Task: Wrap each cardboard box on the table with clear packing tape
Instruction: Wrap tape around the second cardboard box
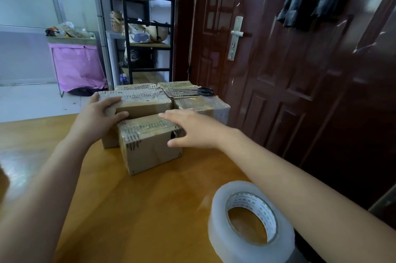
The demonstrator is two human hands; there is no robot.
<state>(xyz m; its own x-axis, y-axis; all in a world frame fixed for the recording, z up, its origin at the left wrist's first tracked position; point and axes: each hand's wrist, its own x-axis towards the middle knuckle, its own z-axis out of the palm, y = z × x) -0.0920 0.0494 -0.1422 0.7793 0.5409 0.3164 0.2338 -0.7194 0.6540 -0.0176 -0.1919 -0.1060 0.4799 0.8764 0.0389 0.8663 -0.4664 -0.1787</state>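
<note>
Head view: left hand [100, 117] grips a rear box [137, 102]; right hand [192, 127] lies flat-fingered on the front box [150, 147]. Scissors [201, 91] rest on the far boxes, tape roll [250, 220] near the table [150, 209] edge.

A cluster of cardboard boxes is seen at the far end of a wooden desk [90, 187]. The nearest box [150, 147] is touched along its top by the right hand [192, 129], whose fingers [169, 115] are held straight. A taller box [141, 102] behind it is gripped at its left corner by the left hand [100, 117]. Black scissors [200, 91] are laid on a rear box [180, 89]. A roll of clear tape [249, 220] is stood near the desk's front edge, beside the right forearm. A dark wooden door [278, 59] is seen behind.
</note>
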